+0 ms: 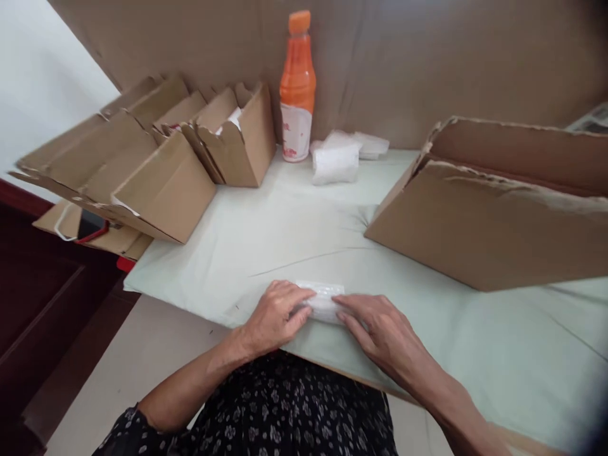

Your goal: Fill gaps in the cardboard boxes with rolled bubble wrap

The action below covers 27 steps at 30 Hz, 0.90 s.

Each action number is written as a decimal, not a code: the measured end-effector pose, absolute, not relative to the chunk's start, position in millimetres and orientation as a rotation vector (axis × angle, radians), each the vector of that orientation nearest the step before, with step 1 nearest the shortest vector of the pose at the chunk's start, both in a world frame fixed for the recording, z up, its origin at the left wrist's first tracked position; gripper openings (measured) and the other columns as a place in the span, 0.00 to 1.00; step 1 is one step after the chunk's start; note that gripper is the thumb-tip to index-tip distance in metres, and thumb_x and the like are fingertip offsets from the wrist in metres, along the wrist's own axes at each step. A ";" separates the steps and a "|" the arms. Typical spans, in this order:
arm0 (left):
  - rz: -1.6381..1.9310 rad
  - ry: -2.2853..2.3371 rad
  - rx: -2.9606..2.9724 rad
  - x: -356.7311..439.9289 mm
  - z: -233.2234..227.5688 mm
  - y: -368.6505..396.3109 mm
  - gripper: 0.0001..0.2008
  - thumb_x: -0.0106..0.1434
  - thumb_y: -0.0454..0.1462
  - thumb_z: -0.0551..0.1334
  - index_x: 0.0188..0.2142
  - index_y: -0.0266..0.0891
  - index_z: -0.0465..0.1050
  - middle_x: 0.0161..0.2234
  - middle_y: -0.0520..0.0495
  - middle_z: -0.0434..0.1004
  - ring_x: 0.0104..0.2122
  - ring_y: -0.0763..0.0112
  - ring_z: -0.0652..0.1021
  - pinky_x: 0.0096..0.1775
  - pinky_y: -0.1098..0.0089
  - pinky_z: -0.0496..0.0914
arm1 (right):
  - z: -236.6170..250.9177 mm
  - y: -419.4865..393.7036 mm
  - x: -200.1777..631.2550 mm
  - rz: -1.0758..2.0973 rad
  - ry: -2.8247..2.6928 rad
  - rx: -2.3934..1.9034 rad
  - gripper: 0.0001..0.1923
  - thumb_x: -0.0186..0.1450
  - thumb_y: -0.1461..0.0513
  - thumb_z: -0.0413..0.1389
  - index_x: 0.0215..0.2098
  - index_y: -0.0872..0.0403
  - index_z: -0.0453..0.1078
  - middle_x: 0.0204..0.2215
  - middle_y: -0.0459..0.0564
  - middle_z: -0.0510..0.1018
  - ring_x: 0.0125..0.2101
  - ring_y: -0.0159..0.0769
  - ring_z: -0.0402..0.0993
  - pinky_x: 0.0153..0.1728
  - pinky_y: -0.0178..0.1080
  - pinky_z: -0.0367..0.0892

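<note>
A small white roll-like packet in clear, shiny plastic (324, 303) lies near the front edge of the covered table. My left hand (281, 315) grips its left end, fingers on top and thumb along the near side. On the right end, my right hand (377, 322) presses with fingertips and thumb. Between the two hands the middle of the packet shows; its ends are partly hidden by the fingers. Farther back lie similar white wrapped packets (335, 163), bunched together.
An orange-capped bottle (298, 88) stands upright at the back against a cardboard panel (427, 57). Open cardboard boxes (166, 183) crowd the left side. A large open carton (479, 221) occupies the right. Pale green cloth (228, 253) covers the table.
</note>
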<state>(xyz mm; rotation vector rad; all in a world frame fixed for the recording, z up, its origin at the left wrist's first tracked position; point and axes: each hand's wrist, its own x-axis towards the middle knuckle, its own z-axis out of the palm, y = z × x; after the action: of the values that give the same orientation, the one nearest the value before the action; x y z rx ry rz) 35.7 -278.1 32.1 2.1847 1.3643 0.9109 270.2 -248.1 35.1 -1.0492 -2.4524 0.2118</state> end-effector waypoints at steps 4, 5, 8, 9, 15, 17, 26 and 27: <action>0.852 1.594 2.227 37.9 23.2 -264.6 0.12 0.68 0.35 0.59 0.49 0.36 0.75 0.43 0.41 0.80 0.43 0.58 0.76 0.47 0.57 0.70 | 38.3 -254.3 266.7 0.030 -2.396 -1.164 0.12 0.73 0.61 0.51 0.49 0.54 0.74 0.47 0.57 0.80 0.43 0.45 0.76 0.42 0.46 0.68; 0.844 1.646 2.235 38.7 21.5 -262.2 0.12 0.68 0.35 0.59 0.49 0.36 0.75 0.44 0.41 0.79 0.44 0.57 0.76 0.48 0.57 0.70 | 38.5 -254.7 264.5 0.040 -2.427 -1.149 0.11 0.72 0.61 0.52 0.48 0.54 0.74 0.47 0.57 0.80 0.44 0.45 0.75 0.43 0.46 0.68; 0.821 1.746 2.255 39.6 19.7 -260.2 0.13 0.68 0.36 0.59 0.51 0.36 0.74 0.47 0.40 0.77 0.47 0.56 0.74 0.50 0.56 0.69 | 38.0 -252.5 257.9 0.163 -2.514 -1.110 0.09 0.70 0.62 0.55 0.45 0.54 0.75 0.47 0.55 0.80 0.44 0.45 0.74 0.45 0.48 0.67; 0.804 1.751 2.261 39.6 19.9 -260.8 0.13 0.68 0.36 0.59 0.51 0.36 0.74 0.48 0.40 0.77 0.47 0.56 0.74 0.50 0.56 0.68 | 37.5 -250.4 256.3 0.222 -2.512 -1.116 0.08 0.70 0.61 0.56 0.44 0.54 0.76 0.46 0.55 0.80 0.45 0.45 0.74 0.46 0.48 0.67; 0.771 1.566 2.297 40.5 21.0 -266.4 0.13 0.70 0.32 0.57 0.51 0.38 0.73 0.41 0.44 0.78 0.43 0.59 0.73 0.46 0.59 0.68 | 36.3 -231.7 254.6 0.439 -2.480 -1.250 0.19 0.67 0.60 0.60 0.55 0.54 0.72 0.57 0.58 0.75 0.56 0.50 0.69 0.53 0.52 0.65; 0.783 1.506 2.307 41.0 21.1 -266.7 0.13 0.70 0.31 0.56 0.51 0.38 0.73 0.40 0.45 0.77 0.41 0.60 0.74 0.45 0.60 0.68 | 40.0 -228.1 255.6 0.496 -2.529 -1.291 0.22 0.65 0.60 0.61 0.57 0.55 0.71 0.62 0.60 0.70 0.61 0.52 0.64 0.58 0.54 0.62; 0.645 1.197 2.307 51.9 42.2 -252.1 0.12 0.70 0.30 0.56 0.50 0.41 0.73 0.39 0.47 0.77 0.39 0.66 0.77 0.42 0.66 0.72 | 60.4 -238.8 271.1 0.754 -2.526 -1.389 0.05 0.66 0.67 0.57 0.41 0.53 0.67 0.41 0.51 0.77 0.42 0.41 0.71 0.47 0.46 0.64; 0.630 1.163 2.308 54.9 47.8 -248.2 0.12 0.70 0.30 0.57 0.50 0.41 0.73 0.40 0.47 0.76 0.39 0.66 0.77 0.41 0.66 0.73 | 60.5 -240.1 276.5 0.796 -2.506 -1.390 0.05 0.67 0.67 0.56 0.41 0.53 0.67 0.41 0.50 0.77 0.42 0.40 0.71 0.48 0.46 0.65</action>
<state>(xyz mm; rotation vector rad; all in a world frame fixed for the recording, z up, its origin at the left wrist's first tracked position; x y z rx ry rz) 54.9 -248.2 47.8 2.3079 1.1634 0.6298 276.5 -240.1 60.5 -1.3900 -2.5062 0.7959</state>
